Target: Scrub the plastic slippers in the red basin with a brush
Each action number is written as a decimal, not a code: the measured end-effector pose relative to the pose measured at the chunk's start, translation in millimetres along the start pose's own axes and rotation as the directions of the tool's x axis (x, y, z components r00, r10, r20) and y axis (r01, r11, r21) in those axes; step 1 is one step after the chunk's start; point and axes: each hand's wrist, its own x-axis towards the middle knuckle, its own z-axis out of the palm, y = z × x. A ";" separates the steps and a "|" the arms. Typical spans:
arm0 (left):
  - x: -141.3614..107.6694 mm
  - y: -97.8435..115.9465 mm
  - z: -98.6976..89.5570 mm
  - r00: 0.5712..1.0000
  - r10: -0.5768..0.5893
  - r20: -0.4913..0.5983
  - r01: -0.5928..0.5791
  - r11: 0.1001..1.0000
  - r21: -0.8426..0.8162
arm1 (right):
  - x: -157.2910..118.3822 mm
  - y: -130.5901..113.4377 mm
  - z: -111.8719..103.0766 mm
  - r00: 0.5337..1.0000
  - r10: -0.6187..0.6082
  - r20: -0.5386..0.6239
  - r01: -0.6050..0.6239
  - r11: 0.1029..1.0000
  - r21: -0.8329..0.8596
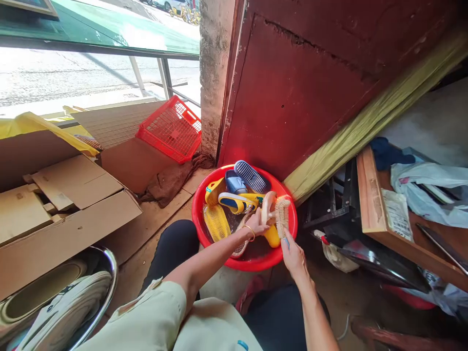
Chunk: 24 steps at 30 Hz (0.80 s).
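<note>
A round red basin point(198, 220) on the floor in front of me holds water and several slippers. My left hand point(258, 223) is closed on a pale pink slipper point(269, 204), tilted up near the basin's right side. In my right hand point(294, 256) is a scrubbing brush point(282, 218), gripped by its handle, its bristles beside the pink slipper. Whether bristles and slipper touch I cannot tell. Behind them lie a dark blue slipper point(252, 176) with its ribbed sole up and a yellow slipper with blue point(237, 203). A yellow sole point(217, 222) leans at the basin's left.
Flattened cardboard boxes point(73, 195) and a red plastic crate point(171, 129) stand to the left. A dark red door point(292, 92) rises behind the basin. At right, a wooden drawer point(380, 209) carries plastic bags. A chrome-rimmed stool point(113, 273) is at lower left.
</note>
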 end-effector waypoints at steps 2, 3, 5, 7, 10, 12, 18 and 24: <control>3.2 5.6 8.6 0.991 0.133 0.031 -0.133 0.991 -0.013 | 15.3 -23.1 10.7 1.000 0.011 0.007 -0.011 1.000 0.024; 1.4 4.2 6.6 0.981 0.189 0.036 -0.190 0.982 0.015 | 22.4 -31.1 15.9 1.000 0.012 0.029 -0.012 1.000 0.018; -8.7 -6.0 -11.5 0.969 0.246 0.024 -0.247 0.964 0.103 | 34.3 -39.3 25.8 0.995 0.002 0.104 0.000 1.000 -0.019; -24.4 -21.7 -44.9 0.981 0.194 -0.001 -0.189 0.958 0.216 | 43.0 -40.7 36.4 0.980 0.004 0.199 0.011 0.997 -0.073; -45.6 -43.0 -101.6 0.991 -0.030 -0.132 0.093 0.860 0.501 | 50.3 -43.3 56.8 0.945 0.043 0.324 0.000 0.992 -0.130; -52.4 -51.9 -126.1 0.966 -0.188 -0.175 0.257 0.733 0.630 | 51.8 -49.0 72.1 0.930 0.068 0.361 -0.025 0.992 -0.121; -44.4 -66.2 -113.0 0.920 -0.365 -0.142 0.357 0.635 0.685 | 46.2 -54.8 99.2 0.932 0.113 0.345 -0.114 0.993 -0.019; -34.6 -62.3 -111.6 0.889 -0.433 -0.151 0.457 0.857 0.237 | 41.8 -42.9 106.2 0.935 0.125 0.330 -0.166 0.981 0.096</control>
